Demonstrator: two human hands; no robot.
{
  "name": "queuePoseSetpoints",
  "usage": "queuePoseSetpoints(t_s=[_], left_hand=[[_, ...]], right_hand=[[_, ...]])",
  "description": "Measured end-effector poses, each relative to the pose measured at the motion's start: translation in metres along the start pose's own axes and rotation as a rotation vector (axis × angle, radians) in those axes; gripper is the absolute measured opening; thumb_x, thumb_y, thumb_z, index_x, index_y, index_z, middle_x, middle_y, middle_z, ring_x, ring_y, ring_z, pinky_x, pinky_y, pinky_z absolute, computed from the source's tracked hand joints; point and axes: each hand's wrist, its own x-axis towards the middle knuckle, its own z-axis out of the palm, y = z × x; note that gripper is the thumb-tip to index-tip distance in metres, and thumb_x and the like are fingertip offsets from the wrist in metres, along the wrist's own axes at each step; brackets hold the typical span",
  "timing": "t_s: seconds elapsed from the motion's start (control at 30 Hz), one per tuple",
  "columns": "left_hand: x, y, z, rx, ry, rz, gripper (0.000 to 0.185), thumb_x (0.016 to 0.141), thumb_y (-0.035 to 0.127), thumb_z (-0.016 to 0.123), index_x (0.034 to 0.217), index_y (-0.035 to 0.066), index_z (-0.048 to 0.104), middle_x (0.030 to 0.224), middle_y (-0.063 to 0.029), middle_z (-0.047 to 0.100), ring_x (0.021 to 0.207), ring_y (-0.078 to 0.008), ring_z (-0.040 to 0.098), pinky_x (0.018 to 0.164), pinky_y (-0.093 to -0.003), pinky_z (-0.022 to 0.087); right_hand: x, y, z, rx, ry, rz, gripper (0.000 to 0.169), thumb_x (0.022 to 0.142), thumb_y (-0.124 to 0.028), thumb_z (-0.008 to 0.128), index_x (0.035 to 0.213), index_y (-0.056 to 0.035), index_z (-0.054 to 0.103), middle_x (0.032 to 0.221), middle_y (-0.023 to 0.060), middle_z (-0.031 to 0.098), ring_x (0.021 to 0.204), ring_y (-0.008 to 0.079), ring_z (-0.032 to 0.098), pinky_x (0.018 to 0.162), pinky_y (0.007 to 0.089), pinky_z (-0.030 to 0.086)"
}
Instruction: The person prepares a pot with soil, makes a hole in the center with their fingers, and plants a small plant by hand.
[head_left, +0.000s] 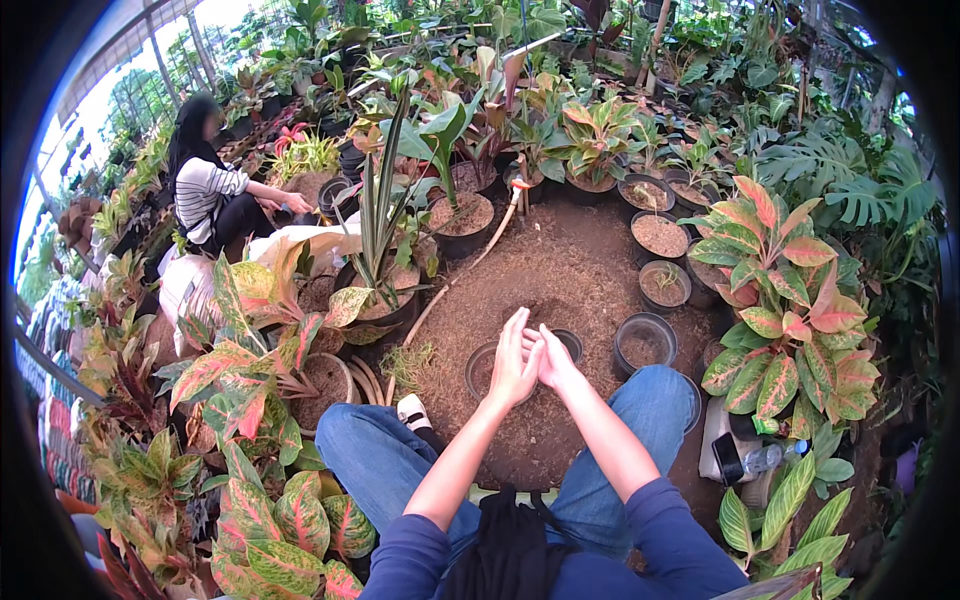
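My left hand (513, 363) and my right hand (553, 358) are raised in front of me, palms facing and fingertips close together. Their fingers are extended, and nothing shows between them. Below them on the soil is a round plastic pot (480, 373), partly hidden by my left hand. Behind my right hand, the rim of a dark pot (568, 343) shows. A black pot (645, 339) with soil inside stands to the right, near my knee.
Potted aglaonemas (787, 300) line the right side, more (255, 360) the left. A hose (457, 277) crosses the soil to a standpipe (519, 187). A phone (727, 457) and plastic bottle (765, 457) lie at right. Another person (217, 180) sits far left among plants.
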Motion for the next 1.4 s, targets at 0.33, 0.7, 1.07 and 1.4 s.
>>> queuePoseSetpoints(t_s=[0.33,0.7,1.07,1.4], left_hand=[[-0.052,-0.110,0.013,0.148,-0.402,-0.986,0.068,0.085,0.057,0.020,0.135,0.010,0.020,0.136,-0.0194,0.021,0.127,-0.0348,0.019,0.099,-0.0567,0.010],[-0.036,-0.064,0.036,-0.218,-0.133,-0.442,0.067,0.088,0.053,0.022,0.137,0.009,0.014,0.141,-0.0125,0.019,0.129,-0.0268,0.019,0.102,-0.0482,0.017],[-0.048,-0.083,0.010,-1.662,0.093,-1.059,0.087,0.072,0.075,0.032,0.127,0.008,0.029,0.131,-0.0170,0.034,0.108,-0.0365,0.047,0.086,-0.0471,0.040],[-0.085,-0.070,0.015,0.036,-0.267,-0.430,0.059,0.090,0.046,0.022,0.135,0.008,0.021,0.140,-0.0178,0.017,0.131,-0.0307,0.014,0.105,-0.0450,0.010]], right_hand=[[-0.014,0.031,0.039,-0.342,0.054,-0.284,0.065,0.086,-0.054,0.033,0.134,-0.0110,0.026,0.139,0.0107,0.026,0.126,0.0280,0.027,0.101,0.0488,0.018],[0.010,0.068,-0.018,-0.123,-0.023,0.085,0.070,0.087,-0.054,0.032,0.134,-0.0040,0.020,0.133,0.0173,0.033,0.123,0.0275,0.031,0.100,0.0381,0.027],[-0.024,0.076,0.013,-1.499,-0.174,-0.631,0.049,0.091,-0.039,0.029,0.134,-0.0158,0.027,0.136,0.0116,0.030,0.127,0.0295,0.024,0.103,0.0471,0.014],[0.004,0.094,-0.011,0.186,0.034,0.267,0.056,0.081,-0.052,0.047,0.119,-0.0115,0.042,0.109,0.0096,0.048,0.101,0.0240,0.047,0.085,0.0437,0.040]])
